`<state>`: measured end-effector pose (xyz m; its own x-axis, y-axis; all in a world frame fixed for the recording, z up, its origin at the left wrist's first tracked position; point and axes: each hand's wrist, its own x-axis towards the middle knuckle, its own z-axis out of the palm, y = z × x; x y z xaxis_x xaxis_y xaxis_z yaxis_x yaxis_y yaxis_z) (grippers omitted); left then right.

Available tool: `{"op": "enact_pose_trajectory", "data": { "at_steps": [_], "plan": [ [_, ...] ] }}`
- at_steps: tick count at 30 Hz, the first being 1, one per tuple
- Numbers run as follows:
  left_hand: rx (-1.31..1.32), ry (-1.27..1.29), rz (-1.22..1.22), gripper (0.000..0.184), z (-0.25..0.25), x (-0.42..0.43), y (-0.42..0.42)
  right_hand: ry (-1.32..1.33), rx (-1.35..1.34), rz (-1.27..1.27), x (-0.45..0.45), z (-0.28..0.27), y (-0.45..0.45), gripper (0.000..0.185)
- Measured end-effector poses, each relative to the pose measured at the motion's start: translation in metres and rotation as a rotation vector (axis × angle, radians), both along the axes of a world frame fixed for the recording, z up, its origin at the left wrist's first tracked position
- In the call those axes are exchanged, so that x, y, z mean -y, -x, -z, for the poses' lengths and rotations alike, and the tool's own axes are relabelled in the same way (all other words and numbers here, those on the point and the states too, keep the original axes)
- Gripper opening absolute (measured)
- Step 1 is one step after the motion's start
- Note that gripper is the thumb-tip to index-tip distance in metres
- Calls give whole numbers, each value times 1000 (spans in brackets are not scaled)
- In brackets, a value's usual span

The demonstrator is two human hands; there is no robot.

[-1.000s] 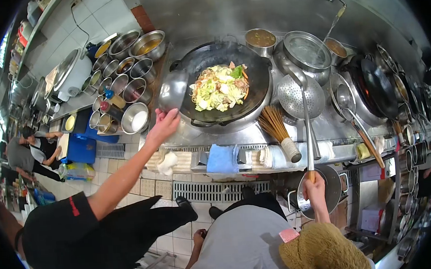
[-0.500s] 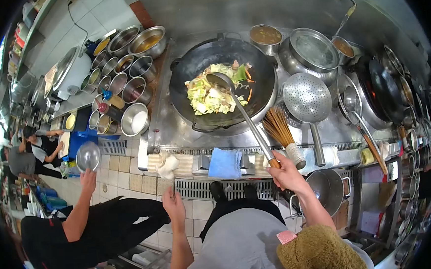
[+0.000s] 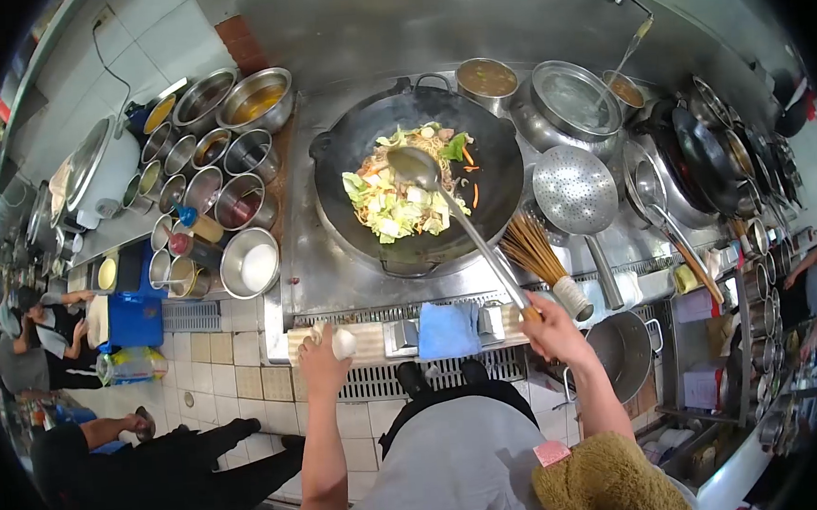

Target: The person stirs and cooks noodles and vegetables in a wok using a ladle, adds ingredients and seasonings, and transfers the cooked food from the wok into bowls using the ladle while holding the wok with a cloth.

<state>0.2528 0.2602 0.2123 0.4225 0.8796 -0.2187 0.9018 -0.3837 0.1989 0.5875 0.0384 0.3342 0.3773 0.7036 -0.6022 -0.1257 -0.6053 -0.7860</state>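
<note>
My right hand [image 3: 556, 328] is wrapped round the wooden end of a long ladle [image 3: 479, 241]. Its bowl rests over cabbage, noodles and carrot strips [image 3: 396, 207] in a large black wok [image 3: 497, 170]. Light steam rises from the food. At the stove's front edge, my left hand [image 3: 320, 361] has closed round a bunched white cloth [image 3: 343, 343], which bulges out on its right side. A folded blue cloth [image 3: 448, 329] lies between my two hands on the same ledge.
A bamboo brush [image 3: 544, 261] and a perforated strainer [image 3: 575, 189] lie right of the wok. Metal bowls of seasonings [image 3: 250, 263] and squeeze bottles [image 3: 193, 249] crowd the left. Pots of liquid [image 3: 575, 100] stand behind. A person in dark clothes [image 3: 160, 480] is at lower left.
My left hand has moved forward onto the white cloth and gripped it. The ladle and food have shifted slightly in the wok. The person at left no longer shows a hand holding a bowl.
</note>
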Motion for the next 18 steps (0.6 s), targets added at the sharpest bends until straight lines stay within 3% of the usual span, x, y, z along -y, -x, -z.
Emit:
{"op": "enact_pose_trajectory", "data": {
  "at_steps": [2, 4, 5, 8, 9, 12, 14, 17, 18],
  "plan": [
    [64, 55, 25, 71, -4, -6, 1, -95, 184, 8, -14, 25, -5, 51],
    [210, 38, 51, 65, 4, -11, 10, -188, 606, -30, -28, 46, 7, 53],
    [283, 26, 63, 62, 9, -14, 16, -224, 665, -17, -26, 34, 18, 54],
    [920, 529, -299, 58, 17, -17, 27, -230, 413, 2, 1, 7, 39, 54],
    [1129, 652, -480, 47, 15, -8, 23, -199, 174, 34, 8, 4, 40, 52],
    [1351, 1142, -699, 40, -11, 0, 2, -102, -25, 71, -5, -4, 28, 51],
    [1382, 1248, -657, 43, 6, -5, -18, -178, 3, 144, -16, 3, 23, 52],
    [1383, 1134, -633, 47, -3, -15, -73, -234, 109, 239, -29, -4, 32, 52],
    [1386, 1093, -620, 48, -8, -18, -88, -307, 295, 226, -25, 16, 33, 52]
  ]
}}
